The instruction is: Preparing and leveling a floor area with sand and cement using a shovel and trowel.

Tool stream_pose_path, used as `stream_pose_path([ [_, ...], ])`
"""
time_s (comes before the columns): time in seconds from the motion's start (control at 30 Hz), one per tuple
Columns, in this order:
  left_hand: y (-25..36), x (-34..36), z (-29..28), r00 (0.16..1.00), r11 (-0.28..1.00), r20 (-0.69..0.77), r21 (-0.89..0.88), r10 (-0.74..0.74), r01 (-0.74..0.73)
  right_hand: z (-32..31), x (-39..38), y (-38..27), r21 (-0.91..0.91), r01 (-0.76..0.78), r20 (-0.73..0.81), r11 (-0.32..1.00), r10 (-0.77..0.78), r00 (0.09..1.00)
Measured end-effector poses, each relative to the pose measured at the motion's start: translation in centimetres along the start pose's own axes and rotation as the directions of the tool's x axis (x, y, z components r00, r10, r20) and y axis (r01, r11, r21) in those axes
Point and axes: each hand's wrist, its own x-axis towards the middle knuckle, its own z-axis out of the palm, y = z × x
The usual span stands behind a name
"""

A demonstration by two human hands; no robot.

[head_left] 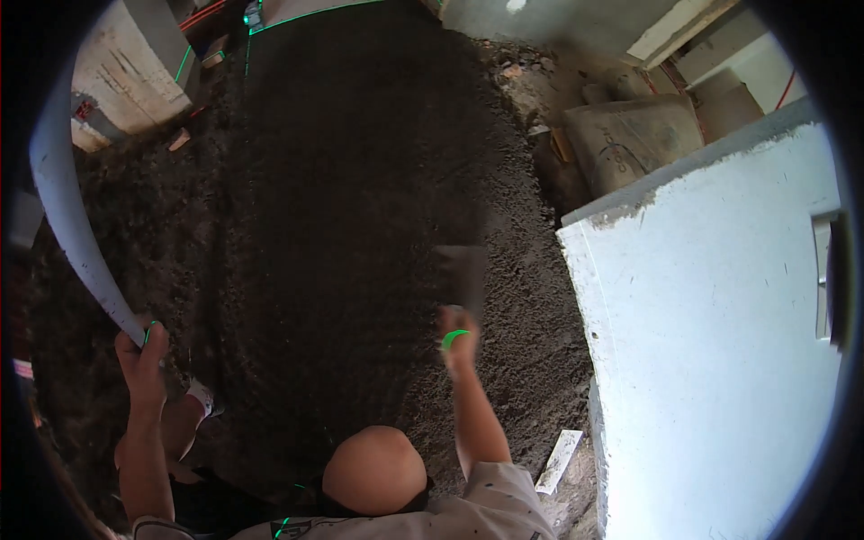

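Observation:
My left hand (pixel 144 351) is closed around the lower end of a long pale grey screed bar (pixel 76 229), which rises toward the far left and looks bent by the lens. In front of me my right hand (pixel 458 335) grips a flat trowel (pixel 463 270), both somewhat smeared by motion. The trowel blade lies on or just above the dark wet mortar (pixel 351 198), at the border between a smoothed strip and rougher mortar to the right. A green laser line crosses my right hand.
A white wall (pixel 702 315) with a broken edge stands on the right. Beyond it lies a dusty sack (pixel 634 139) amid rubble. A small laser level (pixel 254 13) sits at the far end. My bare knee (pixel 373 470) is close below, and a white strip (pixel 560 461) lies to its right.

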Motion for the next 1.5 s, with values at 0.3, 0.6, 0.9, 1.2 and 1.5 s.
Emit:
stream_pose_path([
  [0.3, 1.6, -0.6, -0.5, 1.0, 0.991, -0.005, 0.137, 0.0, 0.0, 7.4, 6.9, -10.3, -0.111, 0.267, -0.355, 0.957, -0.289, 0.889],
  [0.6, -0.2, -1.2, -0.7, 0.98, 0.99, -0.194, 0.138, 0.038, -0.011, 17.0, 20.3, -9.1, -0.223, 0.324, -0.49, 0.919, -0.393, 0.778],
  [0.9, 1.9, 0.2, 3.1, 0.999, 0.994, 0.023, 0.107, 0.033, -0.035, 6.6, 10.7, -13.3, -0.164, 0.279, -0.693, 0.946, -0.312, 0.649],
  [1.2, 1.6, 0.1, 5.0, 0.996, 0.98, 0.061, 0.188, 0.061, -0.072, -8.3, -2.5, -16.4, -0.176, 0.152, -0.78, 0.973, -0.232, 0.582],
  [1.5, 1.2, -0.1, 6.8, 0.994, 0.991, 0.097, 0.119, 0.048, -0.06, -26.4, -13.7, -20.8, -0.257, 0.079, -0.803, 0.963, -0.259, 0.537],
])
